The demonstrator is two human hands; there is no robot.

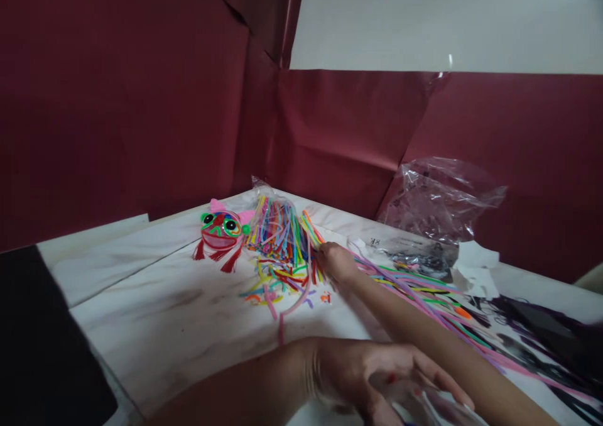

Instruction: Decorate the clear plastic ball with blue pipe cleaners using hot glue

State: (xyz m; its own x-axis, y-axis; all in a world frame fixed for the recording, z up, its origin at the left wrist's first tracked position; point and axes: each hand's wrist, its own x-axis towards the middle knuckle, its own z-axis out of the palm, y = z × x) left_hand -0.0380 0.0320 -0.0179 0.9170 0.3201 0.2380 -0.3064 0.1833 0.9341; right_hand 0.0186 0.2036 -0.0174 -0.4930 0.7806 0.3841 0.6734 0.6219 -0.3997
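My right hand (336, 261) reaches across to the back of the table, fingers closed at a small bunch of yellow, orange and green pipe cleaners (311, 228). Beside it, many colourful pipe cleaners (277, 225) lie in a clear bag, with short cut pieces (282, 278) scattered in front. A long pink pipe cleaner (301, 297) curves over the tabletop. Low in the view, my left hand (377, 372) is curled around a clear plastic item with red spots (424, 401), cut off by the bottom edge. A colourful animal-face craft (220, 230) with red tassels stands left of the bag.
Long loose pipe cleaners (424, 291) stretch along the right side of the marbled table (164, 325). Behind them are a crumpled clear bag (433, 203) and torn white paper (475, 266). A black panel (47, 344) is at left. Dark red sheeting (141, 99) covers the walls.
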